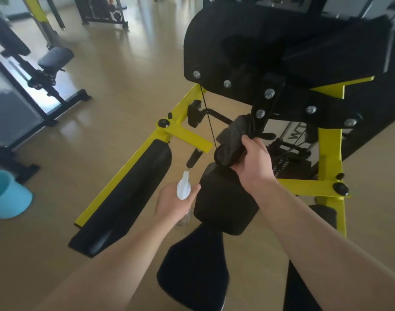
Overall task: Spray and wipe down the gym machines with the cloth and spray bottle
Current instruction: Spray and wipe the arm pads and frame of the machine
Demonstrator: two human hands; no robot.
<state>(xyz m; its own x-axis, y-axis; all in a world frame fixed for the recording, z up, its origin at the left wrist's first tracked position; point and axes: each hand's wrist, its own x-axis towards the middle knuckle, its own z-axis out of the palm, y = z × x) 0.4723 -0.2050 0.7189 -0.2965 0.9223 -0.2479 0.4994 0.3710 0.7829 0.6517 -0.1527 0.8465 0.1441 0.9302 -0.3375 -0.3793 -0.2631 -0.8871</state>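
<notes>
A yellow-framed gym machine [192, 102] with black pads fills the middle and right of the view. My right hand [253, 160] grips a dark grey cloth [234, 135], bunched against the machine's black bar just above a black chest pad [223, 205]. My left hand [175, 202] holds a clear spray bottle with a white trigger head [183, 187], its nozzle tilted up toward a short black handle [194, 157]. The bottle's body is mostly hidden behind my hand. A black seat [192, 270] lies below both forearms.
A long black arm pad [129, 196] runs along the yellow left beam. A light blue bucket [5, 194] stands on the wooden floor at the left edge. Other black machines [48, 70] stand at the far left and back. The weight stack [288, 153] sits behind the frame.
</notes>
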